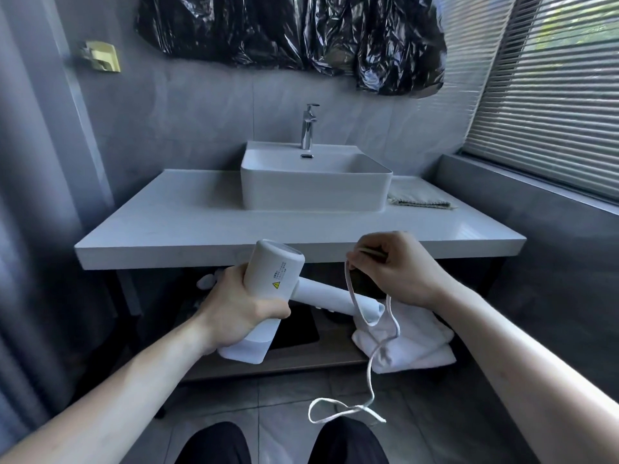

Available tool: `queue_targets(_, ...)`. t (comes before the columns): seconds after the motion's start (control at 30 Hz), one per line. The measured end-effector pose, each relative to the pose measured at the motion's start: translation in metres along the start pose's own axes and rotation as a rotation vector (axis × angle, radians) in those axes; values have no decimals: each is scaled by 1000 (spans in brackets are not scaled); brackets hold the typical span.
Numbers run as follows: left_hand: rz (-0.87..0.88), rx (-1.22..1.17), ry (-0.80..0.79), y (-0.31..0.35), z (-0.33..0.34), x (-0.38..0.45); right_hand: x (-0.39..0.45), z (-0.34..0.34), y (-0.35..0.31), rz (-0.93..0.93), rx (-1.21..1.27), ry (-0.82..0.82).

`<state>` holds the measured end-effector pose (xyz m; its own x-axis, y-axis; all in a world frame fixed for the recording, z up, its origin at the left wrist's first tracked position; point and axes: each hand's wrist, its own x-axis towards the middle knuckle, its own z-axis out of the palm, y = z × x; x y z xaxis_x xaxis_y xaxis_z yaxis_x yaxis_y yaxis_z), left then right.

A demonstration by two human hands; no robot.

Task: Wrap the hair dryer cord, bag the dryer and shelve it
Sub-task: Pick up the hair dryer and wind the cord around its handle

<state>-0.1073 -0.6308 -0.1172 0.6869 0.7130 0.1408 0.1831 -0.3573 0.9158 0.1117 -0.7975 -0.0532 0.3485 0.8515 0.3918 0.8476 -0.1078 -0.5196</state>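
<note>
Cord-wrapping step, just starting by the look of it. Left hand (239,308), lower centre-left of frame, fingers curled tight around the barrel of the white hair dryer (278,279). The dryer is held in the air in front of the counter edge, nozzle end up toward frame centre, handle sticking out to the right.

Right hand (398,266), centre-right, fingers pinched together on the white cord (370,366) near its upper run. What looks like the plug prongs shows at the fingertips, but it is too small to be sure. The cord loops from the pinch down across the handle tip, then hangs slack to the bottom centre, ending in a loose twist between the knees. No turns visible on the handle yet.

No bag clearly in view. A folded cloth item (418,197) lies on the counter (167,229) just right of the sink (315,189); it could be the pouch, cannot tell. Folded white towels (412,343) sit on the shelf under the counter, just behind the handle tip.

Next move likely calls for the right hand to circle the cord around the handle while the left keeps the dryer steady, taking up the hanging slack evenly so the twist at the bottom doesn't knot.
</note>
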Motion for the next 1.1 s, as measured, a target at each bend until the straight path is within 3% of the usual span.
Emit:
queue_targets(0.23, -25, -278, -146, 17, -7, -15, 10, -10, 28, 157, 252, 156)
queue_targets(0.4, -43, -349, -224, 25, -7, -23, 7, -5, 35, 171, 328, 47)
queue_targets(0.5, -75, -468, -241, 25, -7, -26, 5, -1, 40, 212, 504, 3)
queue_targets(0.57, -102, -561, -225, 25, -9, -24, 0, 4, 45, 223, 679, -14)
queue_targets(0.8, -130, -658, -123, 29, -8, -16, -20, 48, 42, 412, 833, -30)
queue_targets(1.0, -151, -651, 30, 30, -6, -8, -38, 80, 34, 375, 811, -54)
queue_targets(1.1, -140, -640, 110, 32, -8, -1, -51, 86, 31, 322, 624, -55)
